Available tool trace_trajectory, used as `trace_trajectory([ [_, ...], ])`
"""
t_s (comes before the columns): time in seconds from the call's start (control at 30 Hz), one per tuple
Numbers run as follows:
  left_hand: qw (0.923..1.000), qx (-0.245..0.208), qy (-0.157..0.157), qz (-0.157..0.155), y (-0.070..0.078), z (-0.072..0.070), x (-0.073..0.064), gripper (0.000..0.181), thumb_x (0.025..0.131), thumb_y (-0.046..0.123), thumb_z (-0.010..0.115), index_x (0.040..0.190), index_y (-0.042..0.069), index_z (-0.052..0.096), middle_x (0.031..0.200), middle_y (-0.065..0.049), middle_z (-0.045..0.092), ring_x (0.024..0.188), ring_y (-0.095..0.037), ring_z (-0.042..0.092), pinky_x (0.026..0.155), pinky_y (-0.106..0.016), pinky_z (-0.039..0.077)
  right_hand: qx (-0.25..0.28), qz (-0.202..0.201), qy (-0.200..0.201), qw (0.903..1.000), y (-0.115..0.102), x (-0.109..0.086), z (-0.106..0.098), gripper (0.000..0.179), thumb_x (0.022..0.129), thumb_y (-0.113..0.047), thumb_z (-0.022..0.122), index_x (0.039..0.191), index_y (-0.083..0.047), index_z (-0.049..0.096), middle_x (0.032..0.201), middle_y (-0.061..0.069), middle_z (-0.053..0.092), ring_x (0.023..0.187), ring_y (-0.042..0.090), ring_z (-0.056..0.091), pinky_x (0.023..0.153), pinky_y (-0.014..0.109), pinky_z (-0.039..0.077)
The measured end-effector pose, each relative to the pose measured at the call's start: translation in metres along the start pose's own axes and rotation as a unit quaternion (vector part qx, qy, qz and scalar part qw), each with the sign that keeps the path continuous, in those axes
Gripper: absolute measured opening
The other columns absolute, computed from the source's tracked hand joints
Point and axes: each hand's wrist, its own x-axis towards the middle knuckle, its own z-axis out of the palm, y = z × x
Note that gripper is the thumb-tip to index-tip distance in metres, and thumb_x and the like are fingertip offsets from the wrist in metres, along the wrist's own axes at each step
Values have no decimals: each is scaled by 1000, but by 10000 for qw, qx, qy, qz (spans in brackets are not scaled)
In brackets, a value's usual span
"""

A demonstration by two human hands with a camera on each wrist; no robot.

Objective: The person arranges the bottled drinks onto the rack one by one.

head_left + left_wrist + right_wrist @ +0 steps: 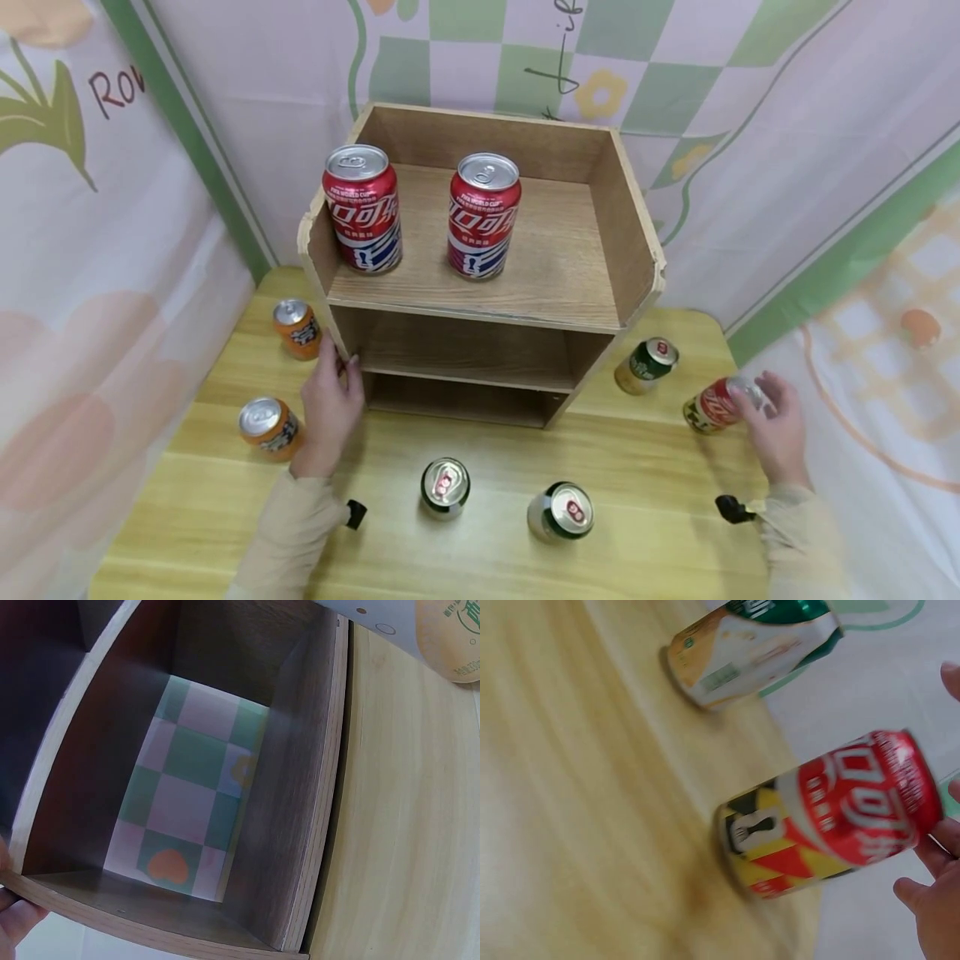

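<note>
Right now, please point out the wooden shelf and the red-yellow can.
Wooden shelf (551,262): head view, on the bare top board.
Red-yellow can (826,815): right wrist view, on the printed side.

Left fingers (21,921) cut off at left wrist view's edge, right fingers (936,856) cropped in right wrist view

Both sleeves (288,533) are beige and wrinkled, each with a small black piece (356,514) jutting out.

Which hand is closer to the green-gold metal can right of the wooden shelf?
Right. The right hand is at the red-yellow can beside the green-gold can; the left hand grips the shelf, farther left.
</note>
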Motion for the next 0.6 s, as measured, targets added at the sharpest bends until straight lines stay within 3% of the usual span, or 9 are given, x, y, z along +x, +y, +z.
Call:
trace_trajectory([
  [0.2, 10000, 28, -7, 22, -1, 0, 0, 44, 93, -10, 61, 134, -6, 48, 119, -33, 66, 99, -49, 70, 81, -55, 62, 201, 253, 178, 9993, 19, 0, 6, 73, 98, -17, 69, 158, -11, 28, 129, -15, 46, 128, 12, 47, 105, 9, 41],
  [0.33, 10000, 35, 7, -1, -1, 0, 0, 44, 93, -10, 61, 134, -6, 48, 118, -33, 66, 98, -49, 70, 81, -55, 62, 507, 255, 270, 9980, 23, 1, 12, 73, 96, -11, 71, 156, -8, 30, 119, -17, 49, 112, 0, 49, 94, 6, 43],
  [0.6, 10000, 75, 4, 4, -1, 0, 0, 44, 93, -9, 61, 135, -5, 49, 120, -32, 66, 99, -49, 70, 81, -55, 62, 965, 264, 300, 9945, 32, -1, 19, 72, 94, -9, 73, 154, -9, 33, 118, -14, 52, 104, -1, 54, 85, 2, 45],
])
